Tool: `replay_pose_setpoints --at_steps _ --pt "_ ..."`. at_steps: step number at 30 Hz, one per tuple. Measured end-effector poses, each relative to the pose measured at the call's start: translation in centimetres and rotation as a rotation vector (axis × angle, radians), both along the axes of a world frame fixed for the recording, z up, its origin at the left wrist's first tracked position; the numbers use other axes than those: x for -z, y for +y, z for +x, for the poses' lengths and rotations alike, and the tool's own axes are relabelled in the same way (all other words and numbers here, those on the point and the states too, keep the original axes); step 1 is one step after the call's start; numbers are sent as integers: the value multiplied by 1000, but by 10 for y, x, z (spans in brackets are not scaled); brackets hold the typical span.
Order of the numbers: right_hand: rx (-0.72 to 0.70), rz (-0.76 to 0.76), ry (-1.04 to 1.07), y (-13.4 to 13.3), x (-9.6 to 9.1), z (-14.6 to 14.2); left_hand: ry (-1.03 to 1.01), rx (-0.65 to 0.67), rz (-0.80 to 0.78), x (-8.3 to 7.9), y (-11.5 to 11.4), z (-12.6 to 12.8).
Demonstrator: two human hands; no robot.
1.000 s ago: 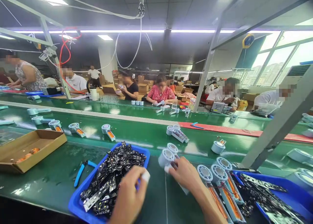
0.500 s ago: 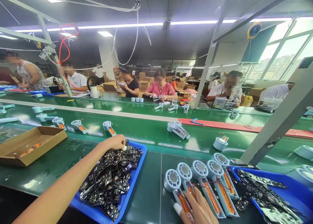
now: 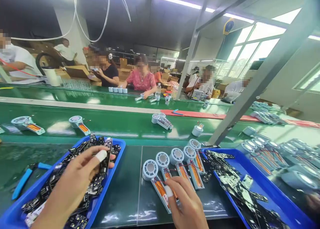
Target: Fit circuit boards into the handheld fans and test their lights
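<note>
My left hand [image 3: 85,167], a white cover on its thumb, pinches a narrow black circuit board [image 3: 109,153] nearly upright. It is above a blue tray [image 3: 106,189] heaped with black circuit boards [image 3: 93,189]. My right hand [image 3: 186,200], also with a white thumb cover, is at the row of light-blue devices with round grilled heads. Its thumb and forefinger close on thin red wires [image 3: 163,181] beside the leftmost device [image 3: 150,169]. Orange parts show in the open handles of this device and its neighbours [image 3: 177,155]. The palm hides part of the second handle.
Blue-handled cutters [image 3: 23,182] lie by the left tray. A second blue tray [image 3: 265,185] with boards is at the right, more devices [image 3: 272,152] beyond it. A green conveyor [image 3: 125,124] carries devices. A slanted metal post [image 3: 237,98] rises at the right. Co-workers sit across.
My left hand has come back from the tray's far end, lifting a circuit board. My right hand's fingers have drawn together at the wires. The view has swung right.
</note>
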State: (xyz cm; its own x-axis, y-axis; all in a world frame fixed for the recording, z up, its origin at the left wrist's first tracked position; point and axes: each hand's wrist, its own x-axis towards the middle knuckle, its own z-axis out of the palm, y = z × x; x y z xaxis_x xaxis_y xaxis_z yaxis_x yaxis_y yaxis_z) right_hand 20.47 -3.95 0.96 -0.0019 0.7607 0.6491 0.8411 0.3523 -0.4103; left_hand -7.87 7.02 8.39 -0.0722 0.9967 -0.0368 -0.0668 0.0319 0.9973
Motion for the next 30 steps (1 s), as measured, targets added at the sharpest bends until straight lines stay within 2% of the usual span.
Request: replay_pose_setpoints --at_steps 2,4,6,9,13,17,19,23,25,30 --pt "-32 -98 -66 7 -6 -5 -252 62 -103 22 -19 18" --pt "-26 -166 -109 16 -8 -13 -410 110 -166 43 -33 33" --pt "-29 -186 -120 23 -7 -21 -435 100 -184 61 -45 46" --pt "-93 -177 -129 28 -3 -29 -267 49 -176 79 -62 56" --pt "-219 -182 -131 26 -3 -26 62 131 -172 84 -78 59" --pt "-350 -264 -47 28 -2 -22 262 109 25 83 -83 58" --pt "-418 -335 -16 30 3 -23 305 108 73 88 -84 60" --pt "-472 -391 -17 36 14 -30 253 190 -26 105 -85 66" --pt "-498 -419 15 37 14 -31 201 204 -91 112 -85 70" --pt "-610 -577 108 33 -12 -27 14 89 -194 112 -88 75"
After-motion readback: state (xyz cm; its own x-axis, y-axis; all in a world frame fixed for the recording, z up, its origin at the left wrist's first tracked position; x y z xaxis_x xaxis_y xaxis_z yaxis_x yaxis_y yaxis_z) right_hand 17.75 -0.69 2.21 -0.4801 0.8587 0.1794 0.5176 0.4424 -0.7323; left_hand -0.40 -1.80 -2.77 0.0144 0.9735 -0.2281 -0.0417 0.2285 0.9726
